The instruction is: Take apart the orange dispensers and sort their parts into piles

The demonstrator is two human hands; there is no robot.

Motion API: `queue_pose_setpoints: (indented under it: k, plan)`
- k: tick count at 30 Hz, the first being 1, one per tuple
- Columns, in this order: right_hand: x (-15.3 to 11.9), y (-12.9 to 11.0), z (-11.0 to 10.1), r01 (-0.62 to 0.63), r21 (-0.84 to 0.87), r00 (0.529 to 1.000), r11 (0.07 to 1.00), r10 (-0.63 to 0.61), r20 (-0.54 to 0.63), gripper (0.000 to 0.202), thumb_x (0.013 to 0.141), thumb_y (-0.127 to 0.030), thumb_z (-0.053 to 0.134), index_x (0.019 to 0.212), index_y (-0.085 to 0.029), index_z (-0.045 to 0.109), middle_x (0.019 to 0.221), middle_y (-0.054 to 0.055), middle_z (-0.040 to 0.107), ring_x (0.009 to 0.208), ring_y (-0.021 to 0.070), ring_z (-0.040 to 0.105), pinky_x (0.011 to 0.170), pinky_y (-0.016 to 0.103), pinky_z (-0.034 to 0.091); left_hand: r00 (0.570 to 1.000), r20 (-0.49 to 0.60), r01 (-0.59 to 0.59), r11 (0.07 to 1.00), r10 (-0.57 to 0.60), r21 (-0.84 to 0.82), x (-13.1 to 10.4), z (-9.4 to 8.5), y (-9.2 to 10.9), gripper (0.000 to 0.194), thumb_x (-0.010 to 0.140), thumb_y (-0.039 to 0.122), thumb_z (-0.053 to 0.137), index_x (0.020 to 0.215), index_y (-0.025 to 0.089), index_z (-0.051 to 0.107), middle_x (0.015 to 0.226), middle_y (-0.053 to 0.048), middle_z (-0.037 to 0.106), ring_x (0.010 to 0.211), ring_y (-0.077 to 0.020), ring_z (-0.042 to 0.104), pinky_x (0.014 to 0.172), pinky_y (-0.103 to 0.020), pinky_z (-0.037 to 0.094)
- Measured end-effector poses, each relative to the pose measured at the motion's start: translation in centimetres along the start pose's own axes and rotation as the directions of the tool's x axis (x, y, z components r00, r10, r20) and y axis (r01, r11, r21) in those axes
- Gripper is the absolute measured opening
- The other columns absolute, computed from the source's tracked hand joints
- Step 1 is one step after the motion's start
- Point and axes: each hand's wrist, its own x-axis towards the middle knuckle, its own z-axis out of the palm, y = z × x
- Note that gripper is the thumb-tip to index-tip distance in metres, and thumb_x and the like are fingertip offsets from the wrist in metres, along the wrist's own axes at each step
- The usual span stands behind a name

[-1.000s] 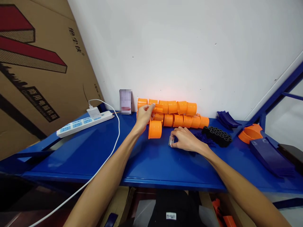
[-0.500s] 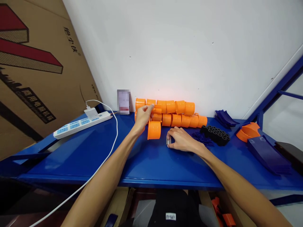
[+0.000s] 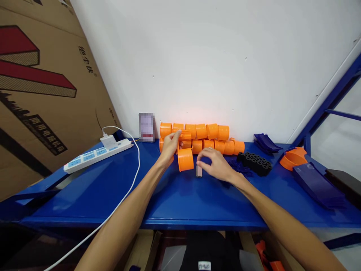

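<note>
My left hand (image 3: 170,146) grips an orange plastic part (image 3: 185,159) by its upper end. The part's round, cup-like section hangs below my fingers, just above the blue table. My right hand (image 3: 216,164) is a little to the right, thumb and forefinger apart and curved. A small grey block (image 3: 199,171) is on the table just below those fingertips; whether the thumb touches it I cannot tell. Behind my hands, two stacked rows of orange cylindrical parts (image 3: 212,131) lie against the wall, the lower row partly hidden by my left hand.
To the right are dark blue strips (image 3: 241,167), a black block with round holes (image 3: 255,162), another orange part (image 3: 293,158) and stacked blue curved sheets (image 3: 318,186). A phone-like device (image 3: 146,127) leans on the wall. A power strip (image 3: 97,155) with a white cable (image 3: 128,187) lies left.
My right hand's fingers have come up and apart from the grey block they were around. The orange part in my left hand has tilted slightly. The view has shifted a little.
</note>
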Motion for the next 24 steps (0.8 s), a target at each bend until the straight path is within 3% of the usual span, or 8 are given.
queue_pose_setpoints:
  k: [2,5,8,11,14,16,20,24]
  plan:
    - [0.0,-0.6,-0.1,-0.02,0.245,0.996,0.969,0.04,-0.077,0.012,0.089,-0.029,0.064,0.087,-0.018,0.067,0.083,0.002,0.069,0.074,0.0158,0.062,0.071,0.029,0.048,1.0,0.0,0.005,0.999,-0.005,-0.05,-0.2,0.2,0.0,0.045,0.08,0.06,0.066,0.07,0.019,0.054,0.052,0.002,0.053,0.042,-0.0105,0.046,0.043,-0.023,0.034]
    - [-0.2,-1.1,0.5,-0.126,0.497,0.989,0.859,0.145,-0.001,0.023,0.087,-0.041,0.066,0.088,-0.018,0.064,0.07,-0.001,0.065,0.055,0.0127,0.06,0.055,0.025,0.047,0.999,0.052,0.027,0.982,-0.017,-0.19,-0.6,0.5,0.2,0.044,0.078,0.059,0.07,0.074,0.017,0.057,0.054,0.002,0.056,0.043,-0.0101,0.049,0.043,-0.022,0.036]
    - [-0.4,-1.4,0.6,-0.155,0.549,0.98,0.822,0.2,-0.022,0.029,0.089,-0.047,0.063,0.087,-0.019,0.061,0.067,-0.002,0.064,0.055,0.0139,0.064,0.052,0.024,0.05,0.993,0.115,0.043,0.957,-0.01,-0.288,-1.0,0.6,0.8,0.043,0.079,0.059,0.07,0.082,0.016,0.062,0.061,0.0,0.062,0.049,-0.0112,0.056,0.046,-0.021,0.041]
    - [-1.4,-1.4,-1.7,-0.045,0.479,0.956,0.877,0.177,-0.233,0.03,0.091,-0.05,0.062,0.089,-0.019,0.062,0.076,0.0,0.066,0.064,0.0139,0.067,0.06,0.025,0.055,0.988,0.153,0.042,0.943,0.009,-0.329,-1.3,0.6,1.4,0.056,0.08,0.07,0.061,0.096,0.017,0.063,0.076,-0.004,0.069,0.063,-0.016,0.066,0.049,-0.022,0.049]
    - [-3.5,-0.7,-6.7,-0.02,0.422,0.856,0.907,0.234,-0.462,0.032,0.091,-0.051,0.062,0.091,-0.019,0.062,0.074,0.0,0.065,0.062,0.0129,0.065,0.061,0.024,0.055,0.99,0.136,0.008,0.958,0.033,-0.287,-1.6,0.7,1.7,0.063,0.077,0.074,0.062,0.101,0.016,0.063,0.081,-0.007,0.071,0.067,-0.0177,0.068,0.046,-0.023,0.052]
    - [-5.1,0.7,-10.5,-0.109,0.399,0.773,0.91,0.33,-0.542,0.029,0.092,-0.047,0.062,0.092,-0.018,0.062,0.065,-0.001,0.064,0.055,0.0122,0.062,0.056,0.023,0.053,0.993,0.116,-0.006,0.965,0.037,-0.261,-1.8,0.8,1.8,0.06,0.076,0.071,0.065,0.096,0.014,0.064,0.074,-0.005,0.068,0.061,-0.0153,0.065,0.043,-0.021,0.05]
    - [-6.7,5.3,-16.2,-0.462,0.388,0.636,0.798,0.603,-0.482,0.02,0.097,-0.024,0.052,0.082,-0.015,0.062,0.048,-0.004,0.054,0.044,0.01,0.055,0.049,0.019,0.049,0.997,0.077,0.0,0.966,0.021,-0.258,-2.1,1.0,1.8,0.056,0.073,0.068,0.07,0.087,0.013,0.064,0.063,-0.001,0.062,0.052,-0.0125,0.058,0.039,-0.019,0.045]
    - [-6.4,9.7,-17.9,-0.688,0.335,0.498,0.643,0.755,-0.426,0.02,0.095,-0.015,0.051,0.078,-0.014,0.061,0.044,-0.002,0.052,0.041,0.0105,0.052,0.043,0.018,0.046,0.998,0.067,0.001,0.968,0.016,-0.253,-2.2,1.0,1.8,0.056,0.071,0.067,0.072,0.085,0.014,0.064,0.061,-0.001,0.061,0.051,-0.0125,0.057,0.039,-0.019,0.044]
